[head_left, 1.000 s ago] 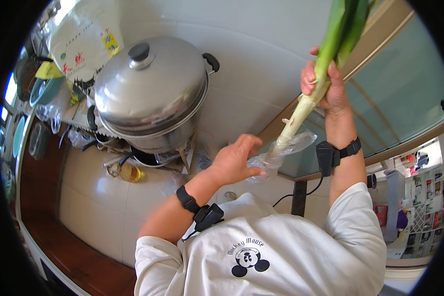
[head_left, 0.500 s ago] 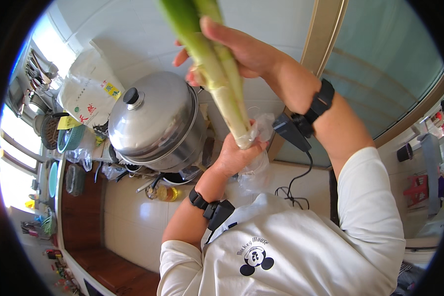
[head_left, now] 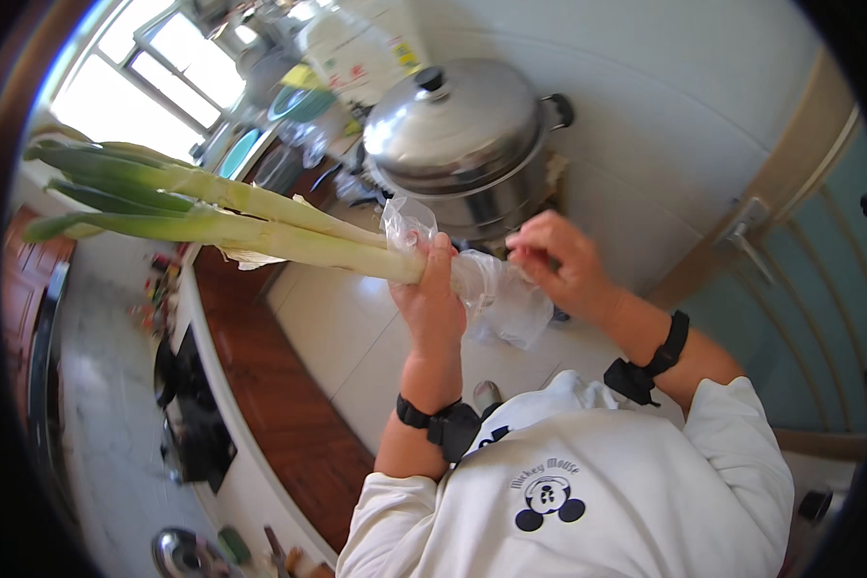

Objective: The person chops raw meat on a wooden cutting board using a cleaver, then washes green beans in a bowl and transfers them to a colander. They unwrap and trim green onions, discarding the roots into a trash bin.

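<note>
My left hand [head_left: 430, 303] is closed around the white root ends of several large green onions [head_left: 303, 245]. Their stalks point left, with the green leaves toward the window. A crumpled clear plastic bag [head_left: 506, 306] is bunched in the same hand and hangs out to its right; a piece of it also stands up above my thumb. My right hand [head_left: 564, 265] is beside the bag's right end, its fingers curled in. Whether it pinches the plastic is hidden.
A large lidded steel steamer pot [head_left: 458, 135] stands beyond my hands, by the tiled wall. At the left runs a counter [head_left: 250, 409] with a black stove [head_left: 202, 424] and a metal kettle [head_left: 183, 554]. A glass door [head_left: 790, 308] with a handle is at the right.
The green onions have swung from upright to lying leftward. My right hand has left the stalks and come down beside the plastic bag. My view has turned toward the counter.
</note>
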`<state>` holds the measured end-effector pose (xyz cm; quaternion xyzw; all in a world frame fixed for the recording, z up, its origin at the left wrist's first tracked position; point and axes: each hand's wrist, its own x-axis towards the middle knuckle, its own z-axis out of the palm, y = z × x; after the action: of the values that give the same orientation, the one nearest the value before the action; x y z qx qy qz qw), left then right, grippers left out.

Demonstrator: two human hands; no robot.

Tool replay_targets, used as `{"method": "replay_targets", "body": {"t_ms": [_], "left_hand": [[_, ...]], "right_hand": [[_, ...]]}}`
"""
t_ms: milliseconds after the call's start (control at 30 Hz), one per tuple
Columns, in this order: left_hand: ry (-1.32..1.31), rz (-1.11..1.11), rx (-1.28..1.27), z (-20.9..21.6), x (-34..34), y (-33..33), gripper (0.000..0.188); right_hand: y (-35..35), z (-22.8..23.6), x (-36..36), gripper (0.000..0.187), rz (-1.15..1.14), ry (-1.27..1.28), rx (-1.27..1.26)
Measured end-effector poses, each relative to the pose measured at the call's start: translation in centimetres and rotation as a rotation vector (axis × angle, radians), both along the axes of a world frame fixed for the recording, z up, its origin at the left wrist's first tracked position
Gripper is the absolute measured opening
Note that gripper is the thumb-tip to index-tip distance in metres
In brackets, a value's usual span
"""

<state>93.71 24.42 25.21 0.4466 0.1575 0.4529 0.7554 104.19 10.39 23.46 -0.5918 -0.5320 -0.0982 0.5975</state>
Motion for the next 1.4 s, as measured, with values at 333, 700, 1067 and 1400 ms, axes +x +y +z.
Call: {"method": "replay_targets", "body": {"t_ms": [333,700,1067,1400], "left_hand": [[0.087,0.448,-0.017,-2.6,-7.8,4.2,0.035],[0.136,0.470,0.036,-3.8,-10.2,9.3,0.035],[0.191,0.328,0.014,-5.6,-9.4,10.3,0.037],[0.234,0.234,0.008,-5.8,-9.2,9.0,0.038]], "right_hand": [[7.6,-4.8,-10.0,0.036,0.103,-0.237,-0.137],[11.8,-7.0,-11.4,0.015,0.328,0.415,-0.179],[10.4,-5.0,-8.6,0.014,0.326,0.506,-0.399],[9.2,-5.3,-7.5,0.014,0.343,0.375,-0.485]]}}
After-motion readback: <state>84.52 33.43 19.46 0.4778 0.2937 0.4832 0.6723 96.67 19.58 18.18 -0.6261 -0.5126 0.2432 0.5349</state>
